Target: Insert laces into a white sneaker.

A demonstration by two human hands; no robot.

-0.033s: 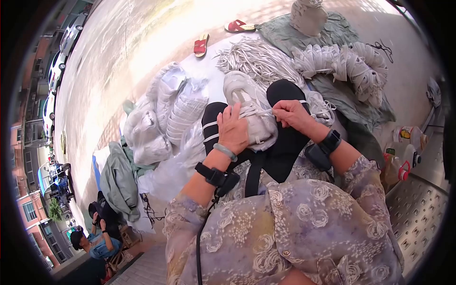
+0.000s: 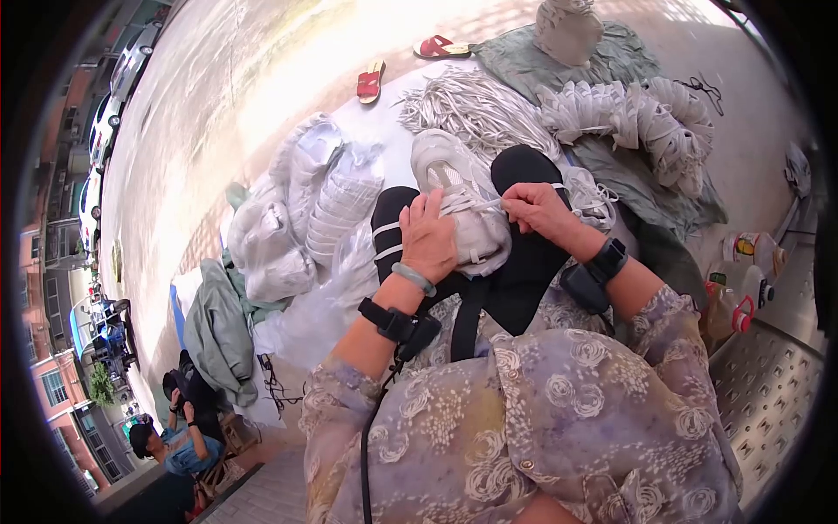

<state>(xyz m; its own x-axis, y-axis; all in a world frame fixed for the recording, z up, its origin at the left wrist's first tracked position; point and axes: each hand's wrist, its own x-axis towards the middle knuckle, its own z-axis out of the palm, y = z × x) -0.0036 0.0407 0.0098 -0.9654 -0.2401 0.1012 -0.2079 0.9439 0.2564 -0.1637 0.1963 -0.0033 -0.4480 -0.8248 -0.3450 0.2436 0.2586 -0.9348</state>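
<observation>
Barely anything moved since earlier frame. Right grip (image 2: 543,212) pinches lace (image 2: 491,206) of white shoe (image 2: 482,236); shoe between both grips. Left grip (image 2: 428,237) lies against shoe's left side; cannot tell whether clasping. Lace pile (image 2: 467,109) beyond grips.

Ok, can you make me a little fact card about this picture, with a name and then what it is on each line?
Left hand: resting on a white shoe
Right hand: fingertips pinching a white lace
Shoe place: between the black-covered knees
Beyond the knees: a pile of white laces and two red sandals
Left side: white bundles in plastic
Right side: bottles
Other person: lower left
</observation>
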